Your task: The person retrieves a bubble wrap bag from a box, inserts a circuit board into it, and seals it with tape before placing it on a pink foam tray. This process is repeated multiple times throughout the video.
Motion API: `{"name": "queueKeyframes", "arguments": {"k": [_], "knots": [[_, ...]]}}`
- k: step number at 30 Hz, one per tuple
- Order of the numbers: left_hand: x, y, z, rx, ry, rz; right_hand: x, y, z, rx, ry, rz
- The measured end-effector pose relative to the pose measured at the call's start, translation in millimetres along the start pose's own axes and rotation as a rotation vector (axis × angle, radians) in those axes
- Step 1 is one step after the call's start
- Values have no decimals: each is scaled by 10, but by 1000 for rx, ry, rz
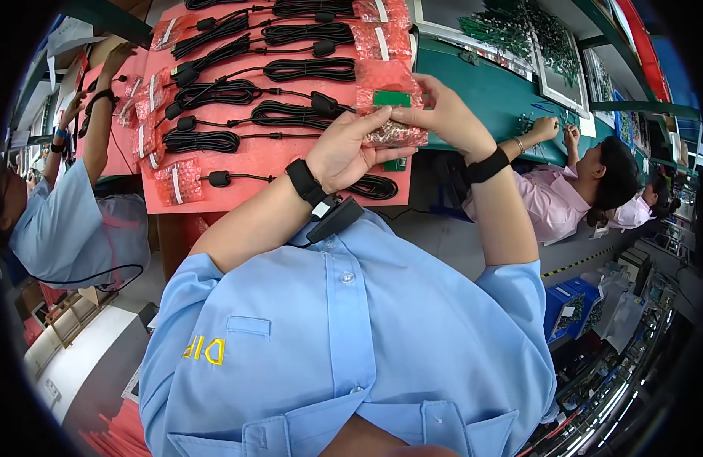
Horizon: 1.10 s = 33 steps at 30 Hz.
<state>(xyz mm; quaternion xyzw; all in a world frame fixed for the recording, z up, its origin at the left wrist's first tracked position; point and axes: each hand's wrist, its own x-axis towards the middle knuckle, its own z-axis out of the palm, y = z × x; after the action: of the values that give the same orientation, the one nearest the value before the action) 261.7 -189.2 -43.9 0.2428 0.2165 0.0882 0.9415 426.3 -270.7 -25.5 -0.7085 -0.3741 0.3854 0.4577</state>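
A pink bubble-wrap bag [398, 137] is held between my two hands at the right edge of the red-covered table. My left hand [342, 151] has its palm turned up under the bag and its thumb on top. From the far right side, my right hand [449, 114] pinches the same bag, its thumb meeting the left one. A flat green piece like a circuit board [392, 98] shows just beyond the thumbs. What lies inside the bag cannot be made out. Beside my left hand run coiled black cables [290, 114], partly covered by it.
Several cable bundles lie in rows on the red sheet [248, 190], with pink bubble bags [178, 181] at their ends. A green workbench [443, 76] adjoins on the right. One person in pink [546, 194] works there; another in blue [62, 206] reaches over the table's left side.
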Motion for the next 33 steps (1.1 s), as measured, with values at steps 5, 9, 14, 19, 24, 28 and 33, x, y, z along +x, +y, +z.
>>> {"name": "queueKeyframes", "arguments": {"k": [5,9,14,19,24,28,33], "knots": [[-8,20,-63,-102,-102,-55,85,165,-47,233,-225,-129],[10,41,-82,-138,-80,-61,34,101,-104,-7,-194,-362],[48,77,-114,-212,-110,-131,49,41,-208,-189,-226,-475],[52,246,23,-322,-153,-192,42,30,-231,-220,-205,-466],[128,199,44,-191,12,-203,52,58,-297,-193,-220,-525],[150,173,56,-36,63,-155,275,448,-613,-53,-200,-514],[117,189,134,-63,132,-155,891,1713,-841,-96,158,-13]]}}
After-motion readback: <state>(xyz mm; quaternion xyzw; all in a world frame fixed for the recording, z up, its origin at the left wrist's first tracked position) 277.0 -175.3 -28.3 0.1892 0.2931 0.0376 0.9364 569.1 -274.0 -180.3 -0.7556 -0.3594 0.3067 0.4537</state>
